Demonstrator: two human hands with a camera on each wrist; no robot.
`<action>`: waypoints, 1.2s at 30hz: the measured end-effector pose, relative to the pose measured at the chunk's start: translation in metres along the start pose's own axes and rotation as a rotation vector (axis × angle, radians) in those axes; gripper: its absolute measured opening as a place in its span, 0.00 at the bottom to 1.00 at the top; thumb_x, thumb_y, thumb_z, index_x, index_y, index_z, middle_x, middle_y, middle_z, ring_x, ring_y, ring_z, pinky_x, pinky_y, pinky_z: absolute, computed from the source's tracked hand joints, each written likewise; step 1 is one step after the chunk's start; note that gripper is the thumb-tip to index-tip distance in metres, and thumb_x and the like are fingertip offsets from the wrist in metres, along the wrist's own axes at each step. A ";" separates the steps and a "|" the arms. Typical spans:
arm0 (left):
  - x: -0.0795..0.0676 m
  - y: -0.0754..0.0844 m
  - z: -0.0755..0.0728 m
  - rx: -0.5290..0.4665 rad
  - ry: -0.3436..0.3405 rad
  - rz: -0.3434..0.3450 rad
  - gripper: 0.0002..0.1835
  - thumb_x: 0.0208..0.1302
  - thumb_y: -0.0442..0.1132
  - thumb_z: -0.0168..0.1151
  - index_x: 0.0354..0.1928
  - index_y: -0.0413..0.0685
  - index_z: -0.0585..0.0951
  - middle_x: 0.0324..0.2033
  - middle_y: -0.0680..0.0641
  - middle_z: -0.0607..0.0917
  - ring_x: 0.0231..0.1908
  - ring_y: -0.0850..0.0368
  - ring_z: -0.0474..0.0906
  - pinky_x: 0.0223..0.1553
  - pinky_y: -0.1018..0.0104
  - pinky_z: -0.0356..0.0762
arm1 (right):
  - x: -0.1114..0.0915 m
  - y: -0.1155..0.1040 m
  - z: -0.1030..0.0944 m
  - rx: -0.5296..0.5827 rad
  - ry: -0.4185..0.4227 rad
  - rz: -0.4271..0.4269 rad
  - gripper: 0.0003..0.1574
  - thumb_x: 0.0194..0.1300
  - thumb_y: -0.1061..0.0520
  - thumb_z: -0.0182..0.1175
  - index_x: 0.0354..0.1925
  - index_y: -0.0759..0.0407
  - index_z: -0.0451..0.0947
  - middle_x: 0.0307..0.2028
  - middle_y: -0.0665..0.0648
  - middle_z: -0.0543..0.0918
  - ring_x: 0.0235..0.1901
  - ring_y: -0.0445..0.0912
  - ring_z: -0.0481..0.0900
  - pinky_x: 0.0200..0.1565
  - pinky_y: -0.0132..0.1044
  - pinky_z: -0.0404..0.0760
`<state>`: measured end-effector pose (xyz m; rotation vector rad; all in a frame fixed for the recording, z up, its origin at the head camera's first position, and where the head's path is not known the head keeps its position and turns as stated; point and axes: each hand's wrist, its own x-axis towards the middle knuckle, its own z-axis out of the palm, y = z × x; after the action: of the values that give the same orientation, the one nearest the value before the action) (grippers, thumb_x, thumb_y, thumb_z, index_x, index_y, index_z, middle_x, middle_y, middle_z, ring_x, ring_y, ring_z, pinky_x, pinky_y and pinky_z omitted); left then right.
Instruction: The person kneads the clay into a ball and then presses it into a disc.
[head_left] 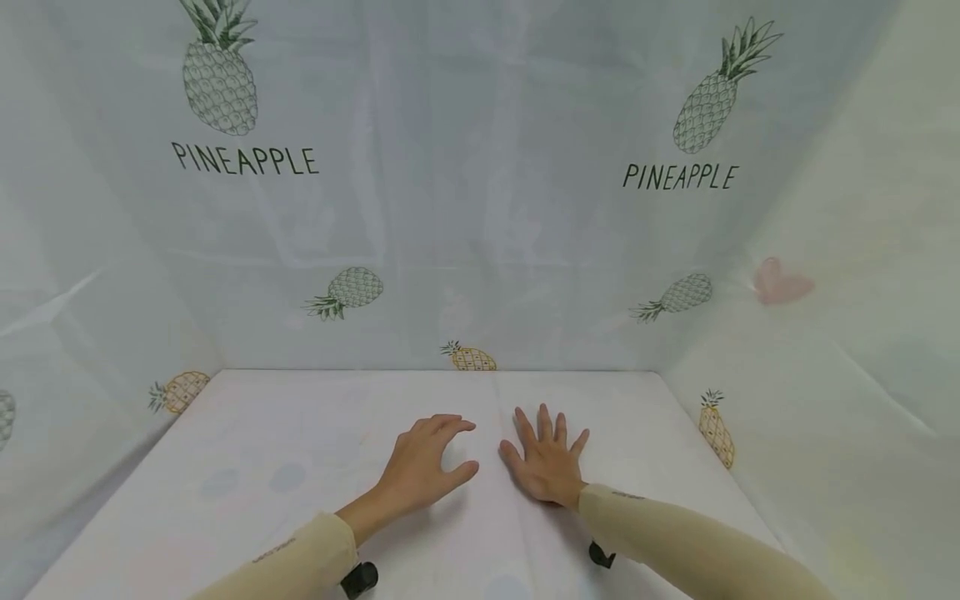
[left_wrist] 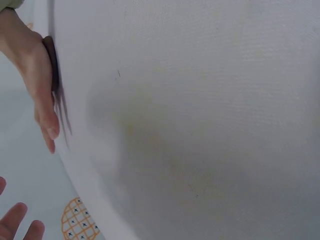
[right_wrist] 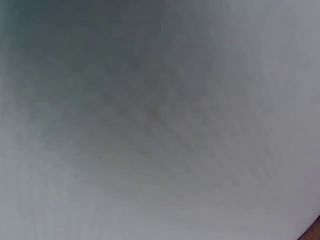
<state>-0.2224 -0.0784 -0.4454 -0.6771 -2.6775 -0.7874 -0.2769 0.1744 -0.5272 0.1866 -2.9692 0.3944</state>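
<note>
Over the white covered table (head_left: 315, 417), my left hand (head_left: 420, 462) is held with its fingers gently bent and the thumb apart, nothing between them. To its right, my right hand (head_left: 549, 468) lies palm down on the cover with fingers spread. In the left wrist view the right hand (left_wrist: 37, 75) appears side-on at the upper left, and a few left fingertips (left_wrist: 14, 217) show at the lower left corner. The right wrist view is almost filled by the blurred, shaded table cover (right_wrist: 160, 190).
A pale curtain (head_left: 465, 208) printed with pineapples hangs behind the table's back edge. Similar sheets enclose the left side (head_left: 67, 333) and the right side (head_left: 847, 392). Small black devices (head_left: 360, 578) sit under both sleeved wrists.
</note>
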 end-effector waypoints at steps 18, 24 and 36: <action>-0.002 -0.011 -0.010 -0.011 0.026 -0.033 0.27 0.67 0.54 0.73 0.66 0.60 0.82 0.68 0.49 0.80 0.67 0.44 0.75 0.64 0.34 0.72 | -0.001 0.001 -0.006 0.113 -0.046 0.013 0.43 0.80 0.30 0.43 0.81 0.48 0.64 0.85 0.66 0.45 0.82 0.72 0.35 0.69 0.83 0.24; -0.002 -0.016 -0.015 -0.029 0.040 -0.058 0.28 0.67 0.54 0.74 0.67 0.61 0.82 0.68 0.50 0.80 0.68 0.44 0.75 0.65 0.33 0.72 | -0.007 -0.005 -0.028 0.207 -0.083 0.016 0.40 0.81 0.35 0.49 0.81 0.50 0.64 0.84 0.67 0.48 0.81 0.74 0.40 0.68 0.86 0.31; -0.013 -0.027 -0.039 -0.019 0.096 -0.093 0.29 0.68 0.56 0.73 0.69 0.61 0.81 0.69 0.51 0.79 0.69 0.42 0.74 0.65 0.31 0.70 | -0.007 -0.005 -0.081 0.410 -0.088 -0.034 0.36 0.84 0.39 0.47 0.77 0.57 0.68 0.77 0.67 0.66 0.77 0.70 0.60 0.71 0.79 0.55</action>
<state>-0.2206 -0.1255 -0.4300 -0.5091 -2.6332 -0.8478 -0.2594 0.1919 -0.4491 0.3025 -2.9263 1.0122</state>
